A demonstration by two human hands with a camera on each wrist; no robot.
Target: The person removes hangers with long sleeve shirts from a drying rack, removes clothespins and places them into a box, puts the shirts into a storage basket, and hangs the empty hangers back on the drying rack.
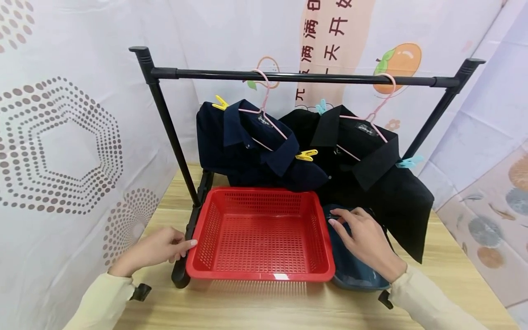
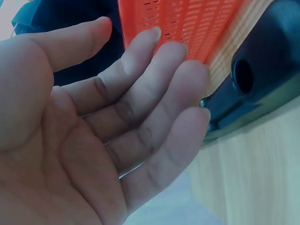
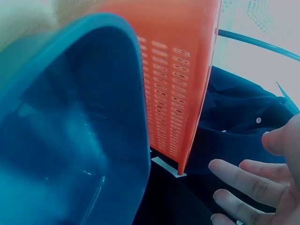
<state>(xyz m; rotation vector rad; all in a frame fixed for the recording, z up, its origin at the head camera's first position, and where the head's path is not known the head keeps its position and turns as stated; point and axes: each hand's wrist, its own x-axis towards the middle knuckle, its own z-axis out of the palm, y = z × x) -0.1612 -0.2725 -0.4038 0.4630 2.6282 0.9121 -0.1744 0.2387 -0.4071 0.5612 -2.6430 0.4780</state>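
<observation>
While both hands (image 1: 165, 247) (image 1: 365, 236) curve loose fingers (image 2: 173, 146), the left—perhaps—touches a perforated basket (image 1: 264, 243).

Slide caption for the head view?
Navy shirt and black shirt on a rack; left hand at the red basket, right hand near the blue basin.

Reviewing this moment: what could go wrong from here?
The red basket sits next to the black rack foot, so a leftward push might jolt it. The navy shirt hangs near the basket's back rim and could snag during a lift. The blue basin is beside the basket; moving one might knock the other.
</observation>
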